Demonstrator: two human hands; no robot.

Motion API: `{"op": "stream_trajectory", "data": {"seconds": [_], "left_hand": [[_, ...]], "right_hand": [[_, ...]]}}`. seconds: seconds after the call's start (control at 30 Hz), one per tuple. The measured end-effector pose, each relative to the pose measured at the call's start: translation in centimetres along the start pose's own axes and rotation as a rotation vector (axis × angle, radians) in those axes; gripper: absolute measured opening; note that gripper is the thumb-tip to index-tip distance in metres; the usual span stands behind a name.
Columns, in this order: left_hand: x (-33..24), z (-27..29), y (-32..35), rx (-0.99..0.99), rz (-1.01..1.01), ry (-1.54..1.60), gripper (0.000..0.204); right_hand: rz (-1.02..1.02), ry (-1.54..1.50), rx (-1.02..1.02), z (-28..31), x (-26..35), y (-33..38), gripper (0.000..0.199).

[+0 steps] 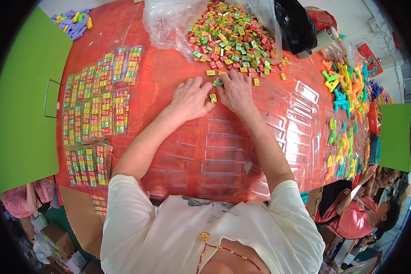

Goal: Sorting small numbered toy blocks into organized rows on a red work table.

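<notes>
Just in front of a large heap of small red, yellow and green box-shaped pieces [242, 39], both my hands rest low over the red tabletop. My left hand [191, 98] is palm down, its fingers bent and the thumb apart from them. Between the hands lies a small green piece [218, 82], with my right hand's thumb and forefinger [235, 92] closed about it. A yellow piece [213, 97] sits beside my left thumb. Clear plastic trays with long slots [223, 155] spread beneath my forearms. Under the palms, the lower fingers are hidden.
Filled trays [96, 114] stand in rows at the left. A clear plastic bag [169, 23] surrounds the heap; a black bag [294, 27] is beside it. Colourful plastic toy parts [347, 86] pile up at the right. Green panels [27, 91] flank the table. A person in pink [356, 212] is at the lower right.
</notes>
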State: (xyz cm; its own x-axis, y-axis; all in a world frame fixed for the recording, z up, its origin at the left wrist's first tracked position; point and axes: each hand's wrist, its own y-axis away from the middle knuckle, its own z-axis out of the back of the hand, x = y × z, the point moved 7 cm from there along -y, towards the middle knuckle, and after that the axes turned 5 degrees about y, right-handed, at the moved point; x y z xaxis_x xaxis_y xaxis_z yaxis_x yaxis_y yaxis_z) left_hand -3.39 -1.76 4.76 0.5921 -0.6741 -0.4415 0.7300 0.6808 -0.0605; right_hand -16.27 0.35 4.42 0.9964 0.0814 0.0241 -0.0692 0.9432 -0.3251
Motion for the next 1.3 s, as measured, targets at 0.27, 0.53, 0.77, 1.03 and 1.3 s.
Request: {"op": "stream_trajectory", "data": {"seconds": [0.27,0.53,0.77,1.03,1.3], "left_hand": [[0.3,-2.0,-0.9,-0.101,-0.071,-0.076,0.036],[0.4,-1.6,-0.7,-0.073,-0.035,-0.012,0.039],[0.1,-1.4,-0.4,-0.121,-0.06,0.021,0.033],[0.1,-1.7,-0.8,-0.122,-0.071,-0.004,0.033],[1.6,0.4,-0.1,-0.134,-0.009,0.189,0.045]], "right_hand": [[-0.118,-0.059,0.045,0.3,-0.1,1.6,0.026],[-0.177,-0.041,0.008,0.7,0.2,3.3,0.025],[-0.186,-0.107,-0.015,1.2,1.6,4.9,0.026],[-0.191,0.0,-0.033,0.6,1.7,3.9,0.027],[-0.196,-0.069,0.027,1.5,-0.6,4.0,0.027]]}}
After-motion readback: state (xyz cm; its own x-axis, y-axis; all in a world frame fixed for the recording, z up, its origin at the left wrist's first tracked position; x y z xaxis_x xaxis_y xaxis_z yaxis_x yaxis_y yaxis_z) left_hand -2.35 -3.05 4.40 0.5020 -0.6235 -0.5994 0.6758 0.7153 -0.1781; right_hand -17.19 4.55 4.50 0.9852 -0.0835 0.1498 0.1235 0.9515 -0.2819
